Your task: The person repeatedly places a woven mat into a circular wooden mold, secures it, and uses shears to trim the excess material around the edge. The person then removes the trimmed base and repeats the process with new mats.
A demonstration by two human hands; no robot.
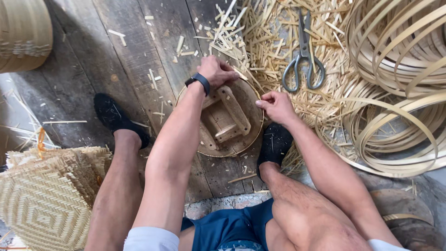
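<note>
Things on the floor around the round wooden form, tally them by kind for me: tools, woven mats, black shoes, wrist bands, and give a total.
Scissors: 1
Round wooden form, touched by the left hand and right hand: 1
Stacks of woven mats: 1
Black shoes: 2
Black wrist band: 1
Total: 6
Loose bamboo strips not counted.
</note>
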